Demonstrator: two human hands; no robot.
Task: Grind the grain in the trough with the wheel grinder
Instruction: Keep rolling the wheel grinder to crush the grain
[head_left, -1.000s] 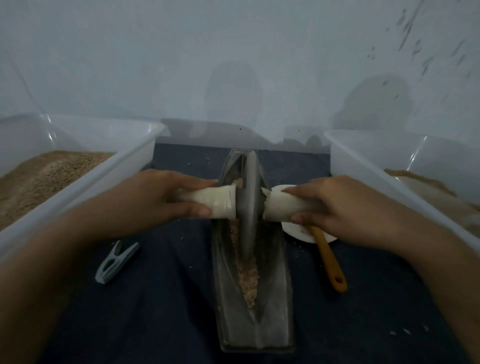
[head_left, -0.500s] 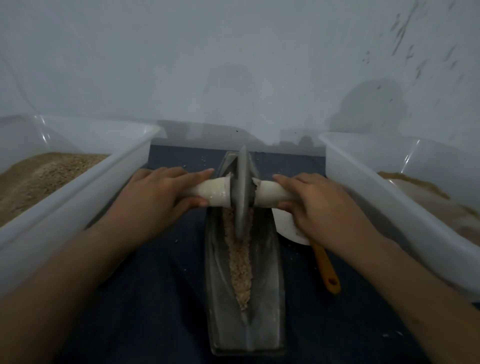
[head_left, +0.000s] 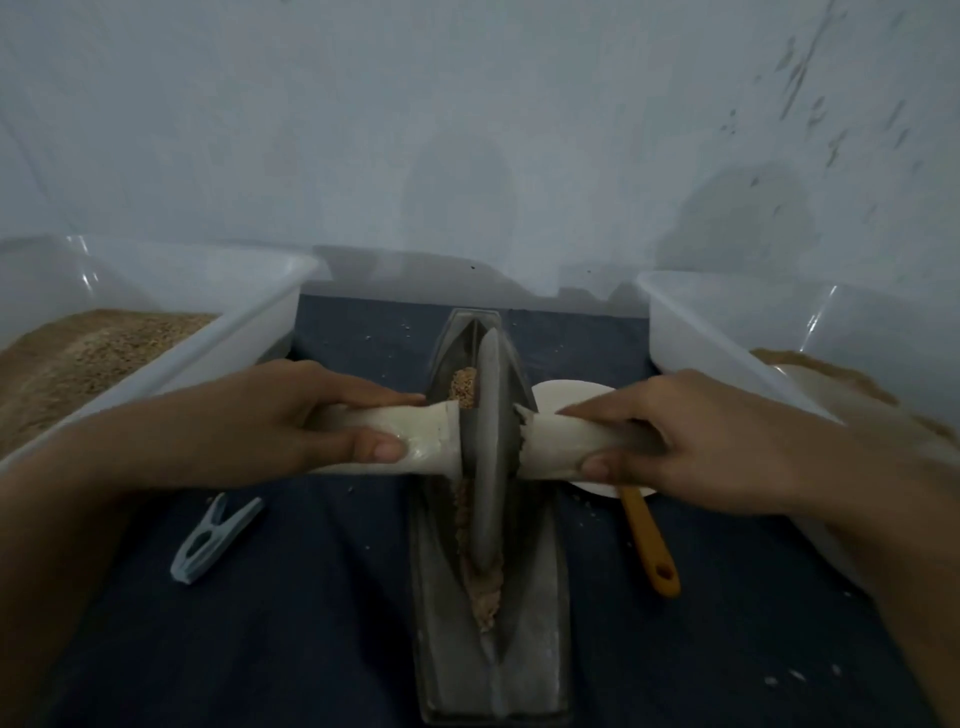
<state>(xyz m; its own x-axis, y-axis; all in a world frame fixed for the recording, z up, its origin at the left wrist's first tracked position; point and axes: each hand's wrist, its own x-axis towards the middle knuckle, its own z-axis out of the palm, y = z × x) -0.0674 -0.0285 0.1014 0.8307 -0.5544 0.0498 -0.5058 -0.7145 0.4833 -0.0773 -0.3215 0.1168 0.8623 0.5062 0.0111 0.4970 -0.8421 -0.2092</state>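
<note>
Right now the left hand (head_left: 291, 415) curls around the pale, cloth-wrapped left handle (head_left: 395, 439) of the grey stone wheel grinder (head_left: 488, 447), and the right hand (head_left: 696, 441) grips the matching right handle (head_left: 561, 447), thumbs underneath and fingers over the top. This disc stands upright in the groove of the long, boat-shaped grey metal trough (head_left: 488, 670), sitting about midway along it, with tan grain (head_left: 485, 587) lying in the channel: coarser, whole-looking kernels at the far end just behind the wheel, and a finer, crushed strip toward the near tip. Judging from that, grinding is partway done. The main risk is the wheel riding up one sloped wall if one hand presses harder than the other, which would push grain over the rim onto the dark blue cloth surface (head_left: 291, 649), where a few specks already lie. Rolling too far toward the near tip could also shove the ground pile out of the narrow end. Frayed wrapping on the right handle, next to the disc, could slip under the grip. On the left, a white plastic tub (head_left: 249, 332) holds a heap of brown grain; on the right, a second white tub (head_left: 691, 332) holds paler, finer-looking material. Just beside the trough lie a small white dish (head_left: 566, 389) and an orange-handled utensil (head_left: 649, 545); a grey-blue clothes peg (head_left: 213, 540) rests to the left.
</note>
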